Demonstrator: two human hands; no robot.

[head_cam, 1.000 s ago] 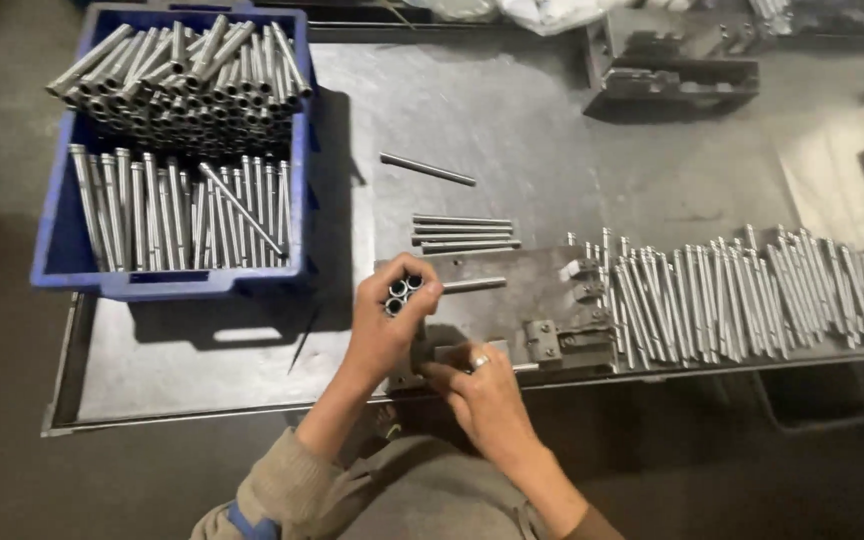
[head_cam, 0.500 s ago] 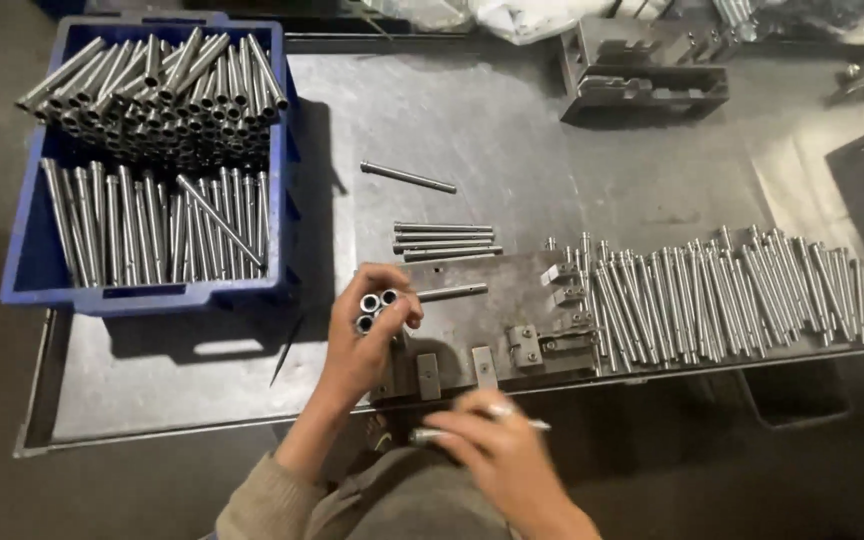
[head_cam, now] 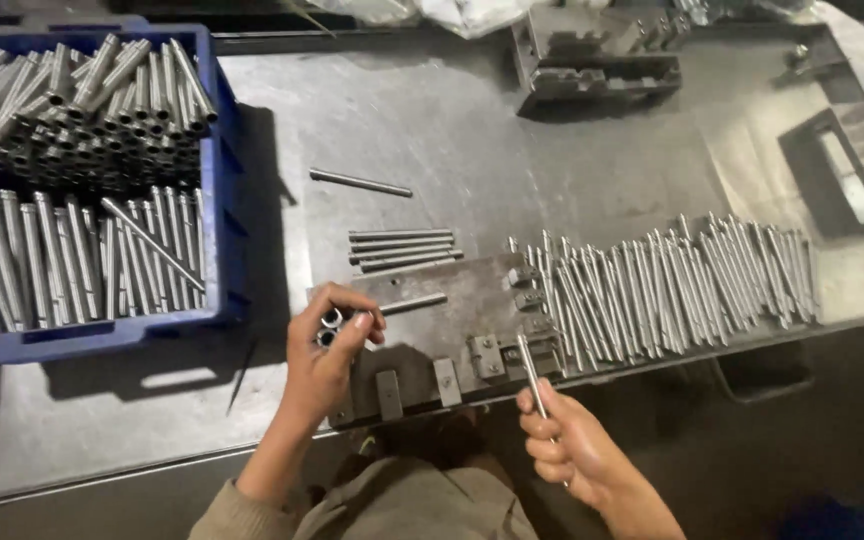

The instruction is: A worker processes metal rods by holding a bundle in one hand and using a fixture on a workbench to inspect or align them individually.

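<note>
Head view shows my left hand [head_cam: 324, 352] gripping a small bundle of metal tubes [head_cam: 331, 326] above the steel jig plate [head_cam: 432, 310], while my right hand [head_cam: 569, 443] pinches one thin rod [head_cam: 529, 374] upright near the plate's edge.

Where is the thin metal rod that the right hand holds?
In the head view, lower right of centre: the thin rod stands up from the right hand, its tip by the front edge of the metal jig plate.

A metal workshop; steel bench [head_cam: 472, 130], blue crate [head_cam: 214, 200] of tubes, rows of rods [head_cam: 672, 290]
</note>
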